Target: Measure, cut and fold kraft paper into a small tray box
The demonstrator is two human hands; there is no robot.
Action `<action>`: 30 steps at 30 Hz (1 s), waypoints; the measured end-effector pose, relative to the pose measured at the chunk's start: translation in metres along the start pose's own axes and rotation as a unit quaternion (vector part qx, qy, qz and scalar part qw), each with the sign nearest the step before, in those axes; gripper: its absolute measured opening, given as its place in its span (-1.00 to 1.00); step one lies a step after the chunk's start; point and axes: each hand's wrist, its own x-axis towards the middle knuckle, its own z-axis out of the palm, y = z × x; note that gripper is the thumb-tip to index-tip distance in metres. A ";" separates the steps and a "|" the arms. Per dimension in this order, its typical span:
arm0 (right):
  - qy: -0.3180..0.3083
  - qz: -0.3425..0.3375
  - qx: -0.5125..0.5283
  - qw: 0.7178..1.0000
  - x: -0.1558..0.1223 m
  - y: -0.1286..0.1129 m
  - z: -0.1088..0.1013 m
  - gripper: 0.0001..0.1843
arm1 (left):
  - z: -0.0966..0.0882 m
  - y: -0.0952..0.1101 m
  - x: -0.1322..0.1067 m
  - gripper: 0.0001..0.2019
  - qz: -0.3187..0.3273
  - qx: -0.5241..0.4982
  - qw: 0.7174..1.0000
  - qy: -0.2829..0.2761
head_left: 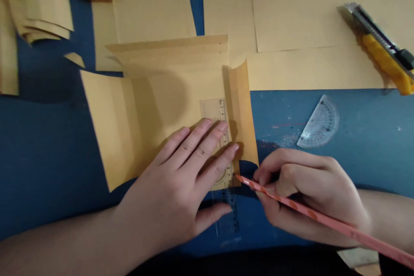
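Note:
A folded sheet of tan kraft paper lies on the blue table, its right flap standing up. A clear plastic ruler lies on the paper along that fold. My left hand presses flat on the ruler and paper, fingers stretched out. My right hand is closed in a writing grip on a pink pencil. The pencil's tip touches the paper's lower edge beside the ruler's end.
A clear protractor lies on the blue table right of the paper. A yellow utility knife rests on larger kraft sheets at the upper right. Cut paper strips are piled at the upper left.

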 end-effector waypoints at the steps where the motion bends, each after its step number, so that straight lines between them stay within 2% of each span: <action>1: -0.001 -0.002 0.001 1.000 0.000 0.000 0.000 -0.75 | 0.000 0.000 0.000 -0.27 0.000 0.000 1.000 0.000; 30: -0.009 -0.003 0.011 1.000 0.001 -0.001 0.000 -0.76 | 0.000 0.001 -0.001 -0.26 0.000 -0.002 1.000 -0.001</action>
